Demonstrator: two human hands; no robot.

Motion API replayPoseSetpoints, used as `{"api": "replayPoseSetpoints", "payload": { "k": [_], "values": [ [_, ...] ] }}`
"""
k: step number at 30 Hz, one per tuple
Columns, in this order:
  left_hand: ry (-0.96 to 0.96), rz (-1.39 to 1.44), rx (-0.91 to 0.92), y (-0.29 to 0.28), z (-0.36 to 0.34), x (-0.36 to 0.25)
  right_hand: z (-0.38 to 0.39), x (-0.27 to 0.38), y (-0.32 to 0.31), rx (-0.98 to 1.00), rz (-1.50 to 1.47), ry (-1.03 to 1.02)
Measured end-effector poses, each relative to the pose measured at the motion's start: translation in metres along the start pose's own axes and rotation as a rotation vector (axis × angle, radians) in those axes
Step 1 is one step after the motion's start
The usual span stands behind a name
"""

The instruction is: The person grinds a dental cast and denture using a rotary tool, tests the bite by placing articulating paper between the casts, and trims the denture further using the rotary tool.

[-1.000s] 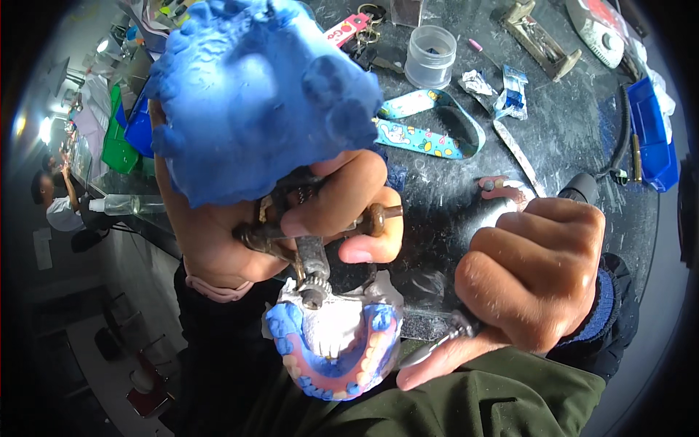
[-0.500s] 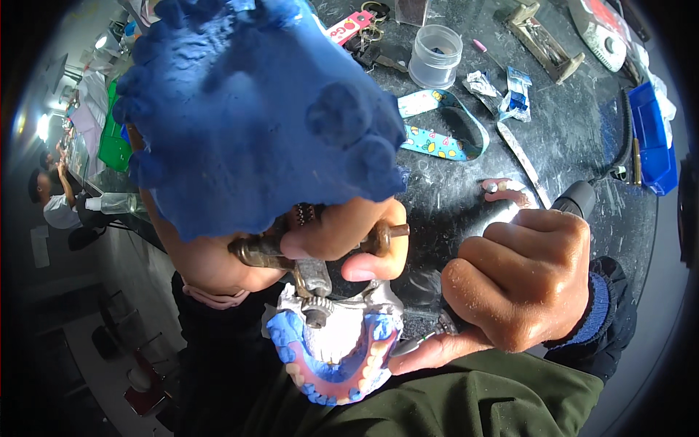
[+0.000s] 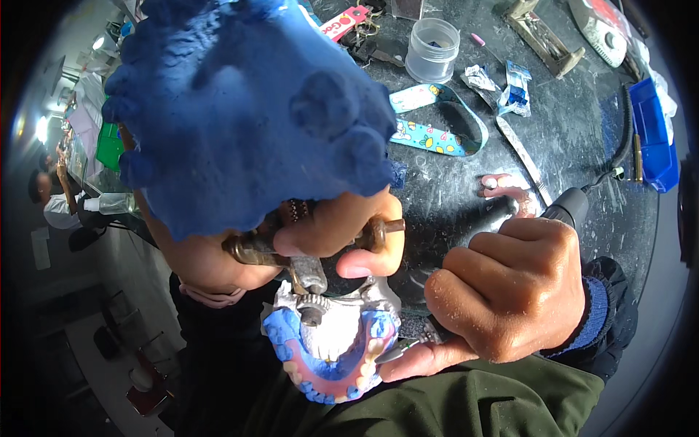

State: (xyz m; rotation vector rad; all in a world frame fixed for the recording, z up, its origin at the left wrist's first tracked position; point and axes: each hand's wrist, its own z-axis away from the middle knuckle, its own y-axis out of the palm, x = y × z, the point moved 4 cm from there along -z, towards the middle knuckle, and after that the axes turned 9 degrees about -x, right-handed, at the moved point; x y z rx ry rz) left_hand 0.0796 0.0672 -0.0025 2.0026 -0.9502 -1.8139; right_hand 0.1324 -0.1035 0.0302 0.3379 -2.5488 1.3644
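My left hand [image 3: 331,227] is wrapped round a brass-coloured dental articulator [image 3: 309,273], fingers closed on its hinge and screws. Its upper part, a big blue cast [image 3: 240,131], is swung up and hides much of that hand. Below hangs the white lower model with a pink denture [image 3: 302,375] on it, its teeth partly coloured blue. My right hand [image 3: 510,288] is closed round a dark rotary handpiece [image 3: 569,207]. The handpiece's pointed metal bur [image 3: 399,351] lies at the denture's right side, by my outstretched thumb; whether it touches cannot be told.
On the black worktop, a small pink partial denture [image 3: 502,191] lies beyond my right hand, near a narrow metal strip [image 3: 523,156]. Farther off are a patterned lanyard [image 3: 444,138], a clear plastic cup [image 3: 432,52], another metal frame [image 3: 542,36] and a blue tray [image 3: 653,138].
My right hand and the bur have shifted slightly left, the bur now reaching over the denture's right edge. The articulator with its cast and denture has also drifted a little left in view.
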Motion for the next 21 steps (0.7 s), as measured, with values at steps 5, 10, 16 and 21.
{"api": "replayPoseSetpoints", "payload": {
  "k": [5, 10, 16, 21],
  "values": [
    [-0.037, 0.181, 0.163, -0.001, -0.004, 0.004, 0.002, 0.003, 0.002, -0.033, 0.0, -0.026],
    [0.073, 0.161, 0.137, 0.001, -0.002, 0.001, 0.003, 0.004, 0.003, -0.044, 0.008, -0.049],
    [-0.028, 0.033, 0.161, 0.006, -0.008, -0.004, 0.001, 0.0, 0.002, -0.012, 0.016, -0.014],
    [0.158, 0.285, -0.022, 0.007, -0.001, -0.006, -0.004, -0.001, -0.004, -0.004, 0.032, -0.036]
  ]
}}
